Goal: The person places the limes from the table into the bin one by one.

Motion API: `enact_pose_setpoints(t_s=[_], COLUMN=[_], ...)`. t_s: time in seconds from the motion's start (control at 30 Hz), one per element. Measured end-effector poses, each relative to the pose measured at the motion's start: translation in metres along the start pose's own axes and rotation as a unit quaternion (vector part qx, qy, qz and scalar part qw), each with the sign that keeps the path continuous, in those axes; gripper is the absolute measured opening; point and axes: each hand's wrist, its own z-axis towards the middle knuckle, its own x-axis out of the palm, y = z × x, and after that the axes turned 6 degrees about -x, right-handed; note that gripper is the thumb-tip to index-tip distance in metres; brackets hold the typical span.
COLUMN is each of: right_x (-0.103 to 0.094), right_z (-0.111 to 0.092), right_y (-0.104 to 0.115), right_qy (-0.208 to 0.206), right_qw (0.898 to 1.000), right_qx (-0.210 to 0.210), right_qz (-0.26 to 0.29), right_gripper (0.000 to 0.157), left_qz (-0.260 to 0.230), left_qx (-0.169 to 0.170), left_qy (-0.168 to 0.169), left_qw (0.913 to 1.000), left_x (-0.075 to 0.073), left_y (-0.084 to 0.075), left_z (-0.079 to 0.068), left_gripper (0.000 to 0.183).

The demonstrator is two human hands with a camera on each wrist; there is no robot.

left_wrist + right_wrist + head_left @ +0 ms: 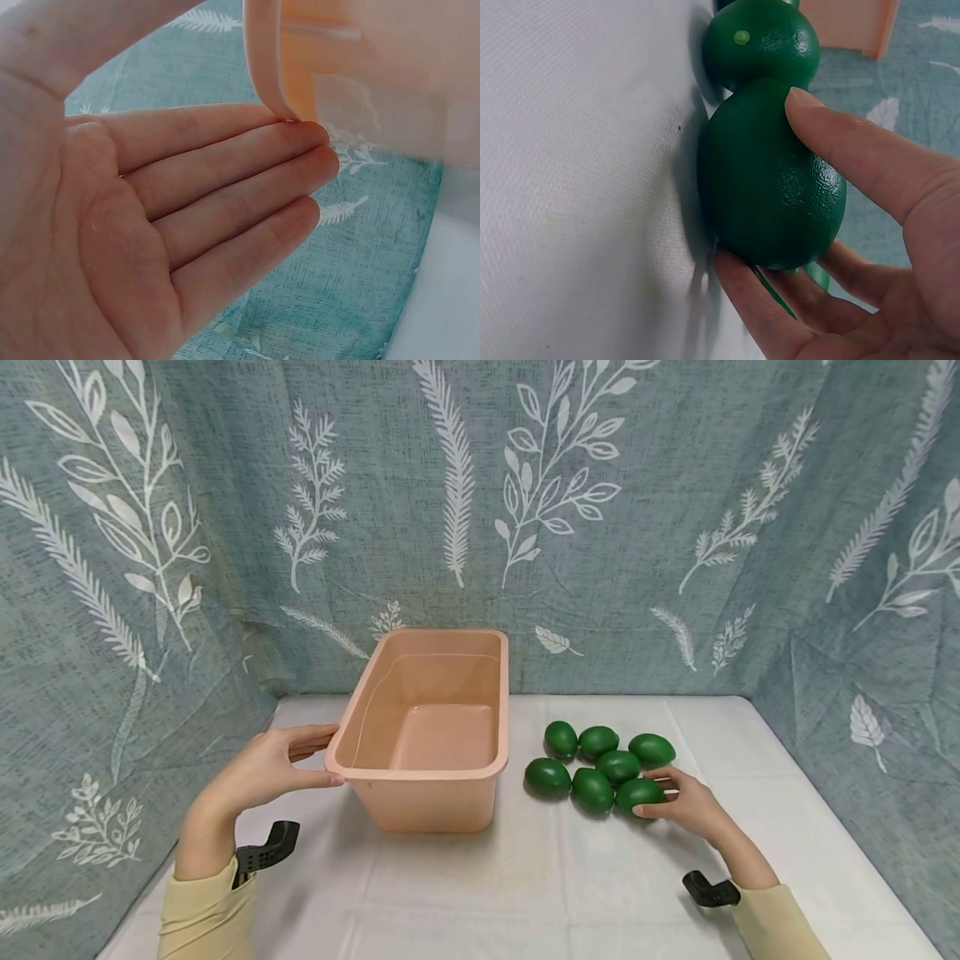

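Observation:
My left hand [258,770] is at the near left corner of a peach plastic bin [420,806]. Its fingers [232,161] are straight, their tips touching the outside of the rim, and in the head view the thumb lies by the front corner. On the right, my right hand [688,806] holds the nearest green lime [637,796], with the thumb on one side and fingertips around its end. The right wrist view shows this lime [772,180] close to the white cloth, against another lime [761,45].
Several other limes [548,777] lie grouped on the white tablecloth [525,893], right of the bin. Nothing shows inside the bin. A blue-green leaf-patterned curtain [637,610] stands behind and at both sides.

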Motion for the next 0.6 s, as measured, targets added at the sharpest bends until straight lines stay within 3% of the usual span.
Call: enact_pose_setpoints(t_s=[0.33,0.6], right_x=[0.000,-0.011], right_z=[-0.005,-0.010], right_y=[0.001,0.014], right_qy=[-0.011,-0.016], right_qw=[1.000,1.000], right_qx=[0.005,-0.004], right_qz=[-0.003,-0.004], right_gripper=[0.075,0.075], left_qz=[0.004,0.010], left_qx=[-0.004,-0.011], left_qy=[-0.002,-0.004], left_qw=[1.0000,0.9999], left_x=[0.002,0.001], left_y=[0.002,0.005], left_z=[0.001,0.002], left_gripper=[0.071,0.073])
